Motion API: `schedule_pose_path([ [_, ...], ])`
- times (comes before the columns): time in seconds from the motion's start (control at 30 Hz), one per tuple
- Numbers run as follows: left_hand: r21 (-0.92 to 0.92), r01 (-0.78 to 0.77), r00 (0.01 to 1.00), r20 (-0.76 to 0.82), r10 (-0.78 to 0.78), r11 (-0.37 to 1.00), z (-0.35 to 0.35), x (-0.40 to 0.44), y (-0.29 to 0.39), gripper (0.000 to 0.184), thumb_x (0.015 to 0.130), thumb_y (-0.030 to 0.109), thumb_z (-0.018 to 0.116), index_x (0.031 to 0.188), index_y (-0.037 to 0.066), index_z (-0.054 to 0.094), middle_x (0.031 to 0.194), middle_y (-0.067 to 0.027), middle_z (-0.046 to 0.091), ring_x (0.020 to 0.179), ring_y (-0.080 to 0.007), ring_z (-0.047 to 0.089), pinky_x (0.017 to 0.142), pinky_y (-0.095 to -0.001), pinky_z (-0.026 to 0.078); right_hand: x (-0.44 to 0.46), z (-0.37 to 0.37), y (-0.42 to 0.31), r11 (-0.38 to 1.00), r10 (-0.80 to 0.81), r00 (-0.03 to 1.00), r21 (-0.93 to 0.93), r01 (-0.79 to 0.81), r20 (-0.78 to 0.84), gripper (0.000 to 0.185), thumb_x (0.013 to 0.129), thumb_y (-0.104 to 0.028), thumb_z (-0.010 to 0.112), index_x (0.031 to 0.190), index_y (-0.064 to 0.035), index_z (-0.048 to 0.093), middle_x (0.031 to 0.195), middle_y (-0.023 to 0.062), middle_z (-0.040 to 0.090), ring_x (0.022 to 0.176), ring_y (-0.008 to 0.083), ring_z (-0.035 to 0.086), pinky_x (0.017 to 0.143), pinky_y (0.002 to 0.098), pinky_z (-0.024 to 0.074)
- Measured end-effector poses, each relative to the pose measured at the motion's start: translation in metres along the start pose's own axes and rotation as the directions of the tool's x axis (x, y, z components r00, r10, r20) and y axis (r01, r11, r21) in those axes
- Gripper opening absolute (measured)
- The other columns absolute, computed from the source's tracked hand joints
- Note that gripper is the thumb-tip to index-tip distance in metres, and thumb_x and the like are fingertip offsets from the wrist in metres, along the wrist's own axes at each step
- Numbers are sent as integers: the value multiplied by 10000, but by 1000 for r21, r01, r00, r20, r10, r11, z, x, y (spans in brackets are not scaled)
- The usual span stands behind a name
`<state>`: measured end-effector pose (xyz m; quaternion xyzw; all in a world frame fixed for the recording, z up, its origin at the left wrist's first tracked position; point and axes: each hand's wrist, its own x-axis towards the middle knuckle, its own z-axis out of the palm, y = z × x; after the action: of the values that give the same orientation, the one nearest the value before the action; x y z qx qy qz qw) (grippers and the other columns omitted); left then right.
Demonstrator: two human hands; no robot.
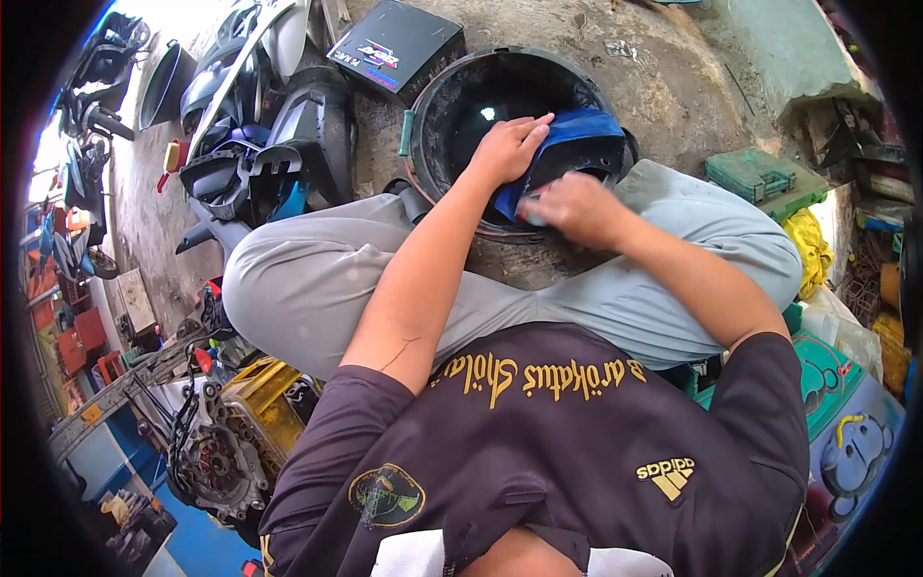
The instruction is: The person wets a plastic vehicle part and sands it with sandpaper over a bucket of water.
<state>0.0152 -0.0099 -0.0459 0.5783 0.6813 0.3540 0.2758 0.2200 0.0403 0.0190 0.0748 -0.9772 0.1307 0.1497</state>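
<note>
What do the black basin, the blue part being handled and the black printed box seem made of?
Black basin: probably plastic, dark and smooth, with a thick rounded rim. Blue part: likely hard plastic, glossy, since its curved surface shows lighter streaks. Printed box: perhaps cardboard, satin-looking, judging by flat panels and crisp edges.

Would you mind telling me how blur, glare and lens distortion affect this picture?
In the head view, the right hand is blurred, the left hand sharper; in the head view, a bright glint shows inside the tub and the upper left is washed out; the head view bends things toward its dark, rounded borders.
</note>
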Motion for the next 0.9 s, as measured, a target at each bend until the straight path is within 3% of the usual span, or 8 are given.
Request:
schedule_pose_path([
  [0.1,-31,25,1000,14,-25,999,-2,-2,4,437,1114,378,470,1441,164,667,1410,-173,673,1326,-382,606,1143,-432,447,1,-18,33,957,283,959,-62,-283,-19,222,953,-156,611,1131,-188,741,817,44,689,759,231,694,673,401,513],
  [0.17,-18,62,998,9,-62,998,-1,-1,6,435,1113,375,474,1438,160,669,1404,-175,676,1324,-380,608,1140,-432,450,-2,-16,26,958,233,968,-195,-211,96,216,962,-164,612,1136,-166,740,832,53,705,748,225,695,662,393,510],
  [0.27,-32,21,1000,6,-21,999,-2,1,5,431,1113,365,474,1437,158,669,1389,-182,682,1324,-385,608,1138,-434,450,-10,4,-2,999,-47,996,16,46,81,183,966,-182,614,1107,-164,730,824,48,702,738,212,705,630,389,504],
  [0.4,9,16,1000,-4,-16,1000,0,-2,0,429,1114,349,473,1434,139,666,1388,-191,680,1302,-385,628,1126,-426,463,2,-21,31,966,217,974,-155,-205,67,186,947,-183,633,1105,-160,727,824,42,701,729,233,705,635,400,507],
  [0.43,23,20,1000,-5,-20,1000,1,-1,2,429,1113,347,474,1434,135,666,1389,-193,679,1299,-385,631,1124,-425,465,1,-21,37,967,249,968,-47,-251,-42,157,939,-173,636,1076,-153,709,793,45,681,727,250,701,637,408,509],
  [0.57,-14,15,1000,13,-15,1000,-1,-1,1,434,1115,358,473,1443,147,662,1381,-207,681,1313,-389,621,1132,-439,459,-11,5,-10,999,-2,996,46,-2,89,171,919,-165,636,1068,-161,720,800,30,695,764,241,721,651,393,513],
  [0.73,22,42,999,4,-42,999,2,-1,-1,426,1112,359,482,1424,144,677,1377,-194,687,1319,-384,618,1132,-436,459,2,-25,30,948,317,948,-20,-317,12,170,920,-150,632,1050,-132,740,832,61,735,741,256,723,678,390,537],
  [0.9,-19,19,1000,-4,-19,1000,1,2,-3,430,1111,368,485,1411,135,686,1367,-187,694,1316,-379,621,1129,-431,461,-1,-9,-17,995,101,992,-5,-101,75,143,973,-166,632,1013,-83,741,814,87,730,727,257,733,637,421,552],
])
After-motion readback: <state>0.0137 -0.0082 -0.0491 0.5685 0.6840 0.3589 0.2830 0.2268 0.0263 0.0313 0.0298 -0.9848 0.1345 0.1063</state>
